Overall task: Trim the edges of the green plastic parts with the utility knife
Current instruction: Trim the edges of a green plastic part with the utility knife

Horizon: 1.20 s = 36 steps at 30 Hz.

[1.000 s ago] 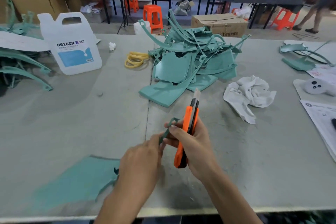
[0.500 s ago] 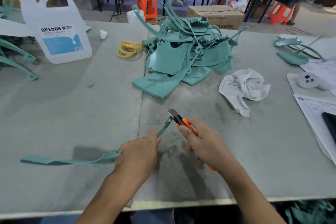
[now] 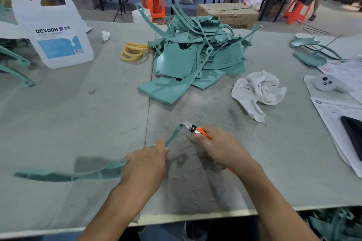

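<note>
My left hand [image 3: 146,164] grips a long curved green plastic part [image 3: 78,174] near its middle; the part's wide end stretches left over the table and its thin end [image 3: 173,136] rises to the right. My right hand [image 3: 219,147] holds an orange utility knife [image 3: 197,131], and the bare blade tip touches the thin end's tip. A heap of green plastic parts [image 3: 192,58] lies at the table's middle, beyond both hands.
A white DEXCON jug [image 3: 52,31] stands far left, yellow bands [image 3: 133,52] beside the heap, a crumpled white cloth [image 3: 258,90] to the right. More green parts lie at the left edge [image 3: 15,68] and far right [image 3: 311,53]. Papers and a dark tablet [image 3: 352,137] sit right. Plastic shavings [image 3: 188,174] litter the table.
A second ago the knife pointed upward with the part bunched in both hands. The part now lies stretched out to the left, and the blade has come down onto its thin end.
</note>
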Available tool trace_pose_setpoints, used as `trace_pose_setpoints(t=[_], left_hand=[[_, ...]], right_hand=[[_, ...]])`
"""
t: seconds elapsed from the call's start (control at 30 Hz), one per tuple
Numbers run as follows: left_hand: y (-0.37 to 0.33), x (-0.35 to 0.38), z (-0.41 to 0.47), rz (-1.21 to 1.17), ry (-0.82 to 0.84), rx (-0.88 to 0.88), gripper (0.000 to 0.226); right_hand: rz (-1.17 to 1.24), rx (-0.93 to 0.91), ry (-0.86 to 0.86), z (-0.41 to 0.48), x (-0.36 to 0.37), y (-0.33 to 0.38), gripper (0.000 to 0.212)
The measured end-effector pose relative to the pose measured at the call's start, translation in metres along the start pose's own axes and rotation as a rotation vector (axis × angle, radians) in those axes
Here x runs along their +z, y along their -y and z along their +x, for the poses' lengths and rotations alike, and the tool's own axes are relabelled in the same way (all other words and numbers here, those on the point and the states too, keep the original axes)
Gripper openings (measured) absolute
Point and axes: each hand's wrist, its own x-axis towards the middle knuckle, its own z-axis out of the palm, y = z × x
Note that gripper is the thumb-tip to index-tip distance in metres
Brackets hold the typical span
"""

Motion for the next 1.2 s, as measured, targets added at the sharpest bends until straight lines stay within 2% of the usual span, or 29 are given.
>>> trace_pose_setpoints(t=[0.17, 0.33, 0.43, 0.57, 0.67, 0.8, 0.9, 0.97, 1.1, 1.2], left_hand=[[-0.002, -0.006, 0.006, -0.029, 0.075, -0.013, 0.02], [-0.001, -0.011, 0.012, -0.073, 0.124, -0.036, 0.018], [0.0, -0.011, 0.011, -0.091, 0.102, -0.036, 0.021], [0.001, -0.011, 0.011, -0.142, 0.075, -0.045, 0.025], [0.002, -0.011, 0.013, -0.177, 0.089, -0.077, 0.022], [0.001, -0.011, 0.011, -0.208, 0.068, -0.076, 0.023], [0.001, -0.014, 0.009, -0.24, 0.07, -0.096, 0.022], [-0.001, -0.015, 0.009, -0.232, 0.072, -0.084, 0.02], [-0.003, -0.018, 0.008, -0.207, 0.088, -0.067, 0.018], [-0.003, -0.019, 0.007, -0.196, 0.075, -0.06, 0.017]], right_hand=[[-0.018, -0.097, -0.088, -0.009, -0.01, 0.003, 0.025], [-0.295, -0.265, -0.185, -0.018, 0.004, 0.009, 0.021], [-0.364, -0.248, -0.157, -0.012, 0.005, 0.011, 0.023], [-0.324, -0.225, -0.213, -0.006, 0.002, 0.006, 0.023], [-0.343, -0.287, -0.171, -0.011, 0.01, 0.009, 0.023], [-0.334, -0.248, -0.227, -0.003, 0.006, 0.004, 0.024], [-0.318, -0.286, -0.187, -0.005, 0.012, 0.004, 0.022], [-0.322, -0.294, -0.162, -0.005, 0.015, 0.004, 0.023], [-0.269, -0.27, -0.239, 0.001, 0.012, 0.003, 0.024], [-0.29, -0.278, -0.197, -0.002, 0.015, 0.005, 0.026]])
